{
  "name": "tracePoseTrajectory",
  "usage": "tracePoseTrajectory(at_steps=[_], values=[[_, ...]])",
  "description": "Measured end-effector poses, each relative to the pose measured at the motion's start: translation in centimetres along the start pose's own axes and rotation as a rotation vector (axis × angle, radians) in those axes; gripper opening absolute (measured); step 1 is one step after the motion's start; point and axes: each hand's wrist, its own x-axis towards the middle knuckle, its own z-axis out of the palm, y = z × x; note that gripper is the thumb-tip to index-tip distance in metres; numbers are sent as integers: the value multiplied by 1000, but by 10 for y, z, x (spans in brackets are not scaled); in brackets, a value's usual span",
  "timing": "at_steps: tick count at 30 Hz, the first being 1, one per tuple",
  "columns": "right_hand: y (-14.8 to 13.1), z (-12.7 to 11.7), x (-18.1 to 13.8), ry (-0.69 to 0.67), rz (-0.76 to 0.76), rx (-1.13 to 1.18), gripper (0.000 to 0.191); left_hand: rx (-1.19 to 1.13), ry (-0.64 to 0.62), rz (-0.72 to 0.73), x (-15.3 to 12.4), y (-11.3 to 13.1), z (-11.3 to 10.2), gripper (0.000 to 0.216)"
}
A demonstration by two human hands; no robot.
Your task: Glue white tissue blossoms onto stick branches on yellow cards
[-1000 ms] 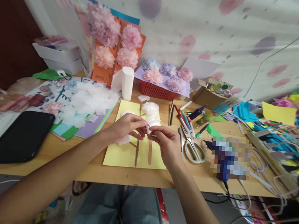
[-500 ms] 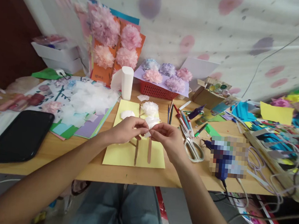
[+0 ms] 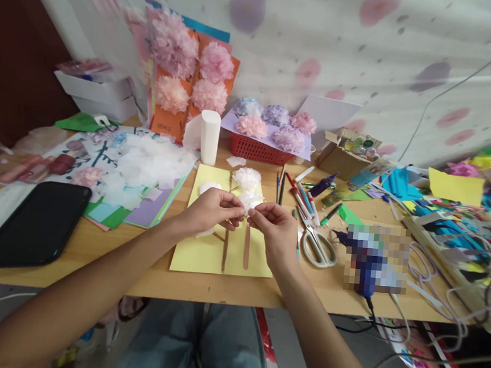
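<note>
Over a sheet of yellow paper [image 3: 200, 260], my left hand [image 3: 215, 210] and my right hand [image 3: 274, 226] meet with fingertips pinched together. Between them is a bit of white tissue paper [image 3: 246, 211], small and partly covered by the fingers. Just behind it lies a ruffled white paper flower [image 3: 251, 199], and a second white flower [image 3: 247, 178] sits higher on the sheet. More white tissue paper [image 3: 209, 186] shows beyond my left hand. A brown drawn stem [image 3: 225, 251] and a brown strip [image 3: 247, 247] run down the sheet.
Scissors [image 3: 318, 245], markers [image 3: 306, 203] and a blue glue gun [image 3: 367, 263] with cables lie to the right. At left are a black tray-like object [image 3: 33, 225] and a heap of white tissue [image 3: 157, 159]. A red basket [image 3: 257, 149] and white bottle [image 3: 209, 138] stand behind.
My fingertips have shifted slightly, and the white tissue hanging below them is less visible. The view has moved a little; things on the table stay put.
</note>
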Motion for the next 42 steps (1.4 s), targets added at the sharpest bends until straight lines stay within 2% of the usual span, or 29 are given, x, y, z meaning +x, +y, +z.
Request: tracePoseTrajectory(at_steps=[8, 11, 13, 15, 17, 19, 21, 23, 25, 28, 31, 34, 37, 40, 42], values=[[7, 0, 0, -3, -51, -10, 27, 71, 12, 42, 4, -7, -3, 28], [8, -13, -1, 26, -137, -206, 21, 188, 93, 74, 5, -5, -9, 25], [7, -24, -2, 13, -265, -454, 12, 253, 156, 68, 5, -3, -13, 25], [5, -35, -5, -91, -454, -791, 15, 286, 186, 47, 5, -2, -16, 25], [2, -41, -9, -284, -659, -1155, 29, 296, 193, 28, 6, -2, -17, 25], [-2, -43, -13, -478, -809, -1447, 31, 303, 195, 11, 8, -3, -18, 25], [-4, -41, -14, -619, -897, -1611, 23, 316, 198, -3, 11, -6, -17, 25], [-4, -40, -14, -681, -968, -1670, 15, 323, 189, -11, 14, -9, -17, 26], [-4, -40, -12, -695, -1049, -1669, 13, 311, 182, -13, 16, -11, -17, 26], [-4, -45, -12, -694, -1147, -1613, 21, 270, 195, -28, 14, -10, -16, 25], [-5, -50, -16, -572, -1139, -1460, 27, 209, 219, -44, 11, -3, -13, 21], [-4, -50, -21, -231, -1008, -1112, 23, 93, 210, -39, 7, 3, -9, 19], [-4, -41, -21, 84, -772, -677, 20, -43, 186, -27, 5, 6, -5, 24], [-6, -26, -16, 188, -539, -339, 19, -146, 152, -21, 4, 5, -1, 30], [-7, -16, -13, 187, -479, -228, 17, -188, 118, -18, 3, 4, 2, 32]])
